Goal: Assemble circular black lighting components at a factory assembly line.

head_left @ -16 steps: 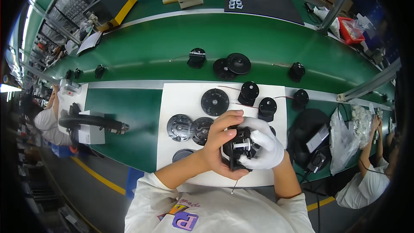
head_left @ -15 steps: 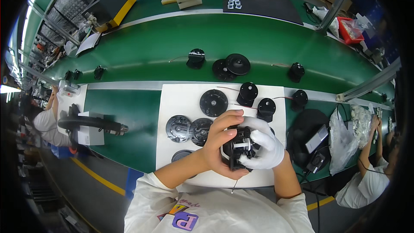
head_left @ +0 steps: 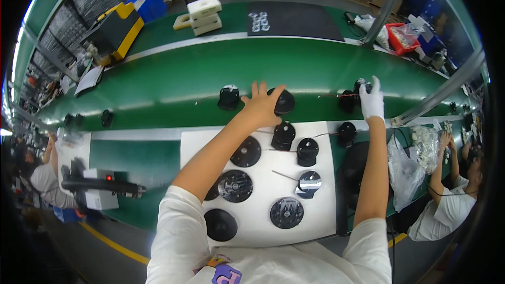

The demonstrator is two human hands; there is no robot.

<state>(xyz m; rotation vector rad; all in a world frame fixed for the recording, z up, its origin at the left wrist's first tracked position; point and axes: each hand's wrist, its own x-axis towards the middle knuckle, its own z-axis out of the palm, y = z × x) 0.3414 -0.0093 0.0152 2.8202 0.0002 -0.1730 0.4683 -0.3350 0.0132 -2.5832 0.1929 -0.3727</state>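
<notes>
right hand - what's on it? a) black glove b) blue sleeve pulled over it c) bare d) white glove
d: the right hand wears a white glove as it reaches a small black part on the green belt, while the left hand is bare.

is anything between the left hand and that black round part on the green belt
Nothing visible is. The left hand lies spread on the belt with its fingertips already at the edge of the round part. Another black part sits to the hand's left, clear of it. The gloved right hand is at a separate part further right.
</notes>
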